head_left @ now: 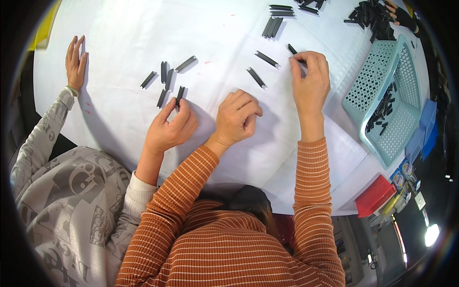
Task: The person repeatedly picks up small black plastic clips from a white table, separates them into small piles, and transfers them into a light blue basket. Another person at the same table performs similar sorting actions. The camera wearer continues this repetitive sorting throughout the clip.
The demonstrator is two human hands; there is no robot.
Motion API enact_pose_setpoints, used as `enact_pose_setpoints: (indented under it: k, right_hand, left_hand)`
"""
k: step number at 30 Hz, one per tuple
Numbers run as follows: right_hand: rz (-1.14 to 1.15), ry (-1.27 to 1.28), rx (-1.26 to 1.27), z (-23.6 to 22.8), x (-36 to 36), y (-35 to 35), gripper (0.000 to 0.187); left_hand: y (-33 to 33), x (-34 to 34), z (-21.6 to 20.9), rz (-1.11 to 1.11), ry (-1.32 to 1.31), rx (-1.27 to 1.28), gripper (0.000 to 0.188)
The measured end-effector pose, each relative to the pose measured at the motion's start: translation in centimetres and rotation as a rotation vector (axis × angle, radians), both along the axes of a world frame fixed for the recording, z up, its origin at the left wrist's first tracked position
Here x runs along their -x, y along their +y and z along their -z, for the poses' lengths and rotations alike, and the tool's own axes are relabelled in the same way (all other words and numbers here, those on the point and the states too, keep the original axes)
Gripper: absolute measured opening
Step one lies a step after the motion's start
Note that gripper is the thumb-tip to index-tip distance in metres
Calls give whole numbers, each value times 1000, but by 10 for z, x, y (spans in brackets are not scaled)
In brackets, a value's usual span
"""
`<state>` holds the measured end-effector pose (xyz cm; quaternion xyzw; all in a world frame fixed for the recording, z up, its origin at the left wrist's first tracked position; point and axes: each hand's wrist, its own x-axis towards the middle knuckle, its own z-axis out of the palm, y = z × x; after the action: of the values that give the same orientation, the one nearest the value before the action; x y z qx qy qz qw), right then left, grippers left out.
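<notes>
My right hand point(310, 81) reaches forward over the white table point(119, 38) and pinches the near end of a short black strip point(292, 49) with its fingertips. My left hand point(237, 117) rests on the table as a loose fist, and nothing shows in it. Two more black strips point(257, 77) point(267, 59) lie loose between my hands, just left of my right hand. A small stack of the same strips point(273, 27) lies further back.
A co-worker in a grey sweater sits at my left, one hand point(169, 126) touching a strip point(180, 94) among several loose ones, the other hand point(75, 62) flat. A teal basket point(399, 71) holding strips stands at the right. Behind it a strip pile point(370, 19), a gloved hand point(400, 15).
</notes>
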<state>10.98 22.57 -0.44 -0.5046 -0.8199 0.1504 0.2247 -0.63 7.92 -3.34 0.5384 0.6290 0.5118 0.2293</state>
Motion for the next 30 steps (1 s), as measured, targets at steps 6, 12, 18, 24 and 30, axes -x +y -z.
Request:
enact_pose_setpoints:
  k: [6, 12, 18, 24, 30]
  right_hand:
    - [63, 160, 66, -5, -4, -13, 26]
    - [105, 152, 141, -5, 2, -8, 28]
    - [83, 139, 151, 1, 19, 14, 21]
    - [73, 102, -67, 17, 47, 24, 18]
    - [41, 39, 61, 11, 59, 20, 16]
  left_hand:
    - [0, 0, -2, 10, 11, -4, 23]
    - [0, -1, 2, 4, 31, -7, 22]
    - [-1, -1, 0, 34, 30, 14, 22]
    - [1, -2, -1, 38, 19, 9, 21]
    - [0, -3, -1, 46, 21, 15, 21]
